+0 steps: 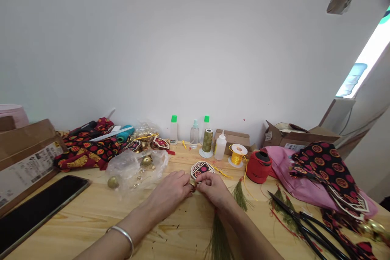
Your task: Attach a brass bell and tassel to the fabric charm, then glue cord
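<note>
My left hand (175, 185) is closed, its fingertips pinching a small brass bell (193, 186) low over the table. Against the bell's right side, my right hand (217, 190) has thumb and forefinger pressed together; whatever lies between them is too small to make out. Just behind both hands is an embroidered patch (201, 166) in black and red with a pale patterned border, partly hidden by my fingers. A long green tassel (219, 237) lies under my right forearm, and a shorter green tassel (240, 196) rests to the right of that hand.
Black scissors (300, 217) lie at right, near a red spool (258, 167) and patterned cloth (330, 166). A yellow cord spool (237, 157), green thread (207, 141) and several bottles stand along the wall. At left are a plastic bag (124, 166), phone (39, 213) and cardboard box (27, 162).
</note>
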The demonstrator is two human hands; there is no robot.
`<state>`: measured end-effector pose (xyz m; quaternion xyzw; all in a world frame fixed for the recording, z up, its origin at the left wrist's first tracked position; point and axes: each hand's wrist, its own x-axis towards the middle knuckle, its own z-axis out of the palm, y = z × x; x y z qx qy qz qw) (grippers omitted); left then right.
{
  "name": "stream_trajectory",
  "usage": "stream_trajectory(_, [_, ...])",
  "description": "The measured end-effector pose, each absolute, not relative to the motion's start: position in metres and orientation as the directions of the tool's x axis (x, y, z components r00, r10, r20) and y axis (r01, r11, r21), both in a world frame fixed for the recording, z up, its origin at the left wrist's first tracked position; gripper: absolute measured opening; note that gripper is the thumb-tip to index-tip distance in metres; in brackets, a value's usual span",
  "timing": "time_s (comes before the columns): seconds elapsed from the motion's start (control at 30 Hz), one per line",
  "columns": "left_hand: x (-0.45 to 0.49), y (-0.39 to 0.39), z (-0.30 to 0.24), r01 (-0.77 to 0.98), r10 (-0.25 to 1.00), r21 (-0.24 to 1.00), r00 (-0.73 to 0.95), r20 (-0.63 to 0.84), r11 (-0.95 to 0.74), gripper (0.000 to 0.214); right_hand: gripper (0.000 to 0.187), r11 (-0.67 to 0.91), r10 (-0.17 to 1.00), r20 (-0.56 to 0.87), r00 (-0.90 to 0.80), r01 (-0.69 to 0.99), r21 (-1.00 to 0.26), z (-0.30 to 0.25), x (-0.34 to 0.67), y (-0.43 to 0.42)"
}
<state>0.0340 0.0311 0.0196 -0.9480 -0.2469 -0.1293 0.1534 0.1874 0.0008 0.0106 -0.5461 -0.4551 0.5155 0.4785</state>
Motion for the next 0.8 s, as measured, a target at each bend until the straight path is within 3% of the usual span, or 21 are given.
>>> stream_trajectory(0.2, [0.022, 0.029, 0.022, 0.512, 0.49, -0.018, 0.831, 0.262, -0.859, 0.019, 0.013, -0.128, 0.989, -0.127, 0.081, 0.005, -0.992, 0.012, 0.187, 0.001])
stream_trajectory(0.4, [0.033, 0.025, 0.024, 0.606, 0.611, 0.101, 0.754, 0.242, -0.789, 0.028, 0.011, -0.113, 0.991, -0.114, 0.073, -0.011, -0.994, 0.012, 0.186, 0.002])
stream_trajectory(0.5, [0.039, 0.024, 0.024, 0.649, 0.677, 0.194, 0.693, 0.249, -0.736, 0.022, 0.01, -0.114, 0.991, -0.115, 0.068, -0.021, -0.993, 0.012, 0.186, 0.002])
stream_trajectory(0.8, [0.035, 0.031, 0.012, 0.492, 0.77, 0.653, 0.596, 0.229, -0.576, 0.024, 0.012, -0.095, 0.986, -0.104, 0.133, -0.076, -0.993, 0.011, 0.188, 0.002])
